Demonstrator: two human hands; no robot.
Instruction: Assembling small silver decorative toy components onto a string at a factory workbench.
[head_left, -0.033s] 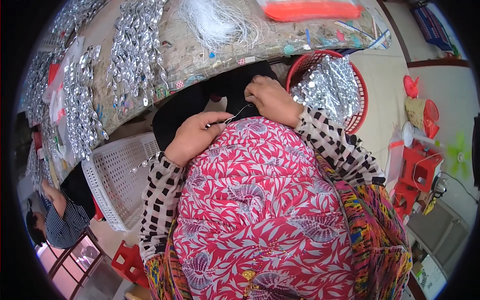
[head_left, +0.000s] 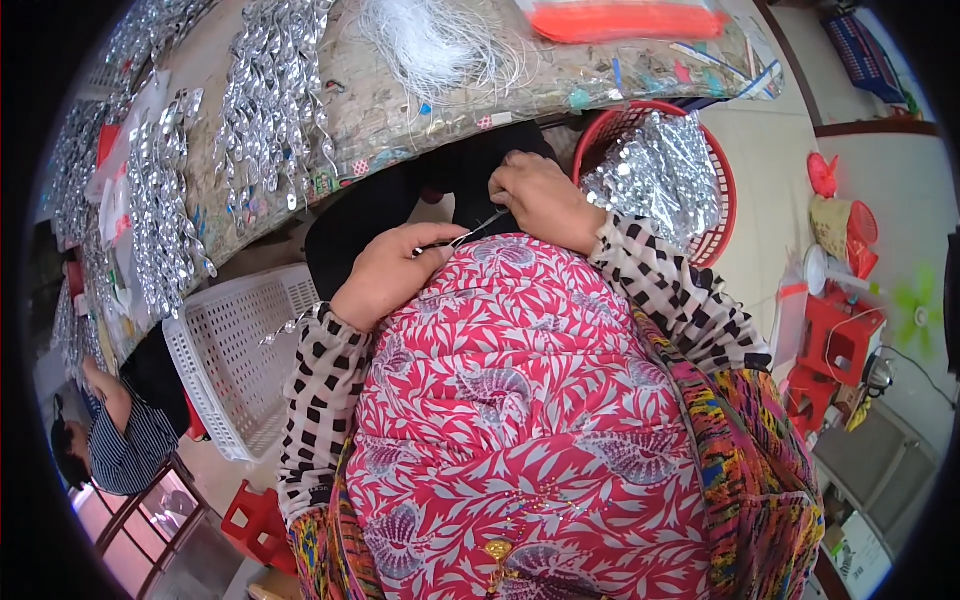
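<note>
My left hand (head_left: 392, 272) pinches a thin white string (head_left: 482, 229) in front of my pink patterned apron (head_left: 520, 390). The string runs up to the closed fingers of my right hand (head_left: 545, 200), where its end is hidden. Between the two hands it looks nearly straight. Beside my left wrist dangles a short silver twisted strand (head_left: 283, 330); I cannot tell whether it joins the string. Just right of my right hand, a red basket (head_left: 727, 180) holds a pile of silver shiny strips (head_left: 655, 175).
Silver twisted garlands (head_left: 270, 100) hang over the edge of the worn table (head_left: 380, 110). White strings (head_left: 430, 45) and a bright red packet (head_left: 625, 20) lie on it. A white plastic basket (head_left: 225, 400) stands left; beyond it sits another person (head_left: 130, 440). Red stools (head_left: 840, 335) are at right.
The string between my hands was curved and slack and is now pulled straighter. Both hands keep almost the same place.
</note>
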